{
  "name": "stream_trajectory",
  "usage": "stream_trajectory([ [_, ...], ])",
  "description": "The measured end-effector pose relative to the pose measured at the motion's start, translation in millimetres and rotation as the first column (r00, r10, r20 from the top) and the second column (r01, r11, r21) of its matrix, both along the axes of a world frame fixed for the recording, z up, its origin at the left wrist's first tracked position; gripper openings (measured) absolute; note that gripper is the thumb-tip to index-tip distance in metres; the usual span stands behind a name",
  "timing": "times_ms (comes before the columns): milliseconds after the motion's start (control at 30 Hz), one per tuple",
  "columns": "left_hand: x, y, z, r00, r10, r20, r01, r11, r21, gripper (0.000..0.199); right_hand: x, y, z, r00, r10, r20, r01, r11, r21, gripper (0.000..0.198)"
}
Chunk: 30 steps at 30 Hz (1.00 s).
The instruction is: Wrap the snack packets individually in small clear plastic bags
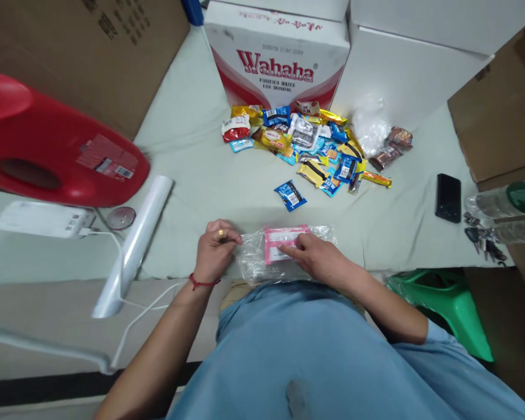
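Note:
Near the table's front edge lies a sheet of clear plastic film (252, 261), crumpled and glossy. On the film, or under a layer of it, is a small pink-edged packet (273, 235) with white panels. My left hand (219, 245) is closed in a pinch on the film's left edge. The index finger of my right hand (317, 255) stretches across the packet, with its other fingers curled at the right side, partly hiding the packet. A blue snack packet (290, 195) lies apart, just beyond the film.
Several wrapped snacks (315, 170) are heaped before a Wahaha carton (280, 64). To the left are a red jug (70, 186), a white power bank (46, 220) with cable, and a plastic film roll (133, 245). A phone (448, 198), keys (485, 244) and bottles (503, 201) lie right.

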<state>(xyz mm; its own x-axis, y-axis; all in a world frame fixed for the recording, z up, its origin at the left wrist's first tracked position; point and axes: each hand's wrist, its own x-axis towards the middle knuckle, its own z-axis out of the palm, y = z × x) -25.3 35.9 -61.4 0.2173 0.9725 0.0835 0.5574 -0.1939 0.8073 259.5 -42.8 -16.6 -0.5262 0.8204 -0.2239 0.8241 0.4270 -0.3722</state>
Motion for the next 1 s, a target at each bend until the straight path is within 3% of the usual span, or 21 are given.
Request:
stream_trajectory([
  [67, -9.2, -9.8, 1.8, 0.994, 0.048, -0.099, -0.042, 0.997, 0.069, 0.016, 0.9, -0.8, -0.9, 1.0, 0.0, -0.023, -0.001, 1.0, -0.009, 0.049],
  [133, -13.1, -24.0, 8.9, 0.983, 0.06, -0.171, -0.017, 0.97, 0.241, 0.025, 0.9, -1.0, -0.6, 1.0, 0.006, -0.019, -0.007, 1.0, -0.022, 0.05],
  [167, -12.9, -32.1, 13.7, 0.98, 0.015, -0.197, 0.053, 0.941, 0.335, 0.03, 0.8, -0.9, -0.4, 1.0, 0.012, -0.013, -0.012, 1.0, -0.026, 0.051],
  [233, -8.3, -48.7, 22.8, 0.941, -0.201, -0.273, 0.309, 0.839, 0.449, 0.039, 0.4, -0.8, -0.8, 1.0, 0.025, -0.006, -0.025, 0.999, -0.02, 0.051],
  [300, -0.5, -62.7, 27.2, 0.816, -0.423, -0.395, 0.57, 0.707, 0.42, 0.046, 0.0, -0.7, -2.5, 0.999, 0.031, -0.01, -0.031, 1.0, 0.002, 0.049],
  [333, 3.5, -67.7, 27.0, 0.76, -0.472, -0.447, 0.64, 0.662, 0.389, 0.046, 0.0, -0.5, -3.4, 0.999, 0.03, -0.014, -0.03, 0.999, 0.013, 0.047],
  [400, 9.8, -72.9, 23.9, 0.718, -0.475, -0.509, 0.679, 0.638, 0.363, 0.038, 0.0, 0.6, -4.4, 0.999, 0.031, -0.021, -0.03, 0.999, 0.029, 0.044],
  [500, 13.8, -70.5, 21.5, 0.761, -0.444, -0.474, 0.636, 0.656, 0.407, 0.028, 0.8, 4.2, -0.2, 0.997, 0.074, -0.009, -0.073, 0.997, 0.018, 0.042],
  [633, 18.8, -59.0, 31.3, 0.794, -0.499, -0.347, 0.606, 0.692, 0.392, 0.021, 3.0, 11.8, 14.5, 0.99, 0.141, -0.006, -0.141, 0.99, -0.033, 0.039],
  [800, 38.0, -47.4, 31.4, 0.909, -0.326, -0.26, 0.405, 0.837, 0.367, 0.012, 3.3, 23.2, 27.2, 0.974, 0.224, -0.033, -0.225, 0.974, -0.036, 0.039],
  [900, 52.7, -40.6, 19.8, 0.949, -0.199, -0.244, 0.258, 0.936, 0.239, 0.023, 5.2, 30.6, 27.3, 0.956, 0.284, -0.069, -0.286, 0.958, -0.021, 0.033],
  [1000, 64.5, -34.6, 8.8, 0.958, -0.082, -0.276, 0.116, 0.987, 0.109, 0.028, 13.4, 36.5, 26.3, 0.939, 0.255, -0.229, -0.271, 0.962, -0.041, 0.037],
])
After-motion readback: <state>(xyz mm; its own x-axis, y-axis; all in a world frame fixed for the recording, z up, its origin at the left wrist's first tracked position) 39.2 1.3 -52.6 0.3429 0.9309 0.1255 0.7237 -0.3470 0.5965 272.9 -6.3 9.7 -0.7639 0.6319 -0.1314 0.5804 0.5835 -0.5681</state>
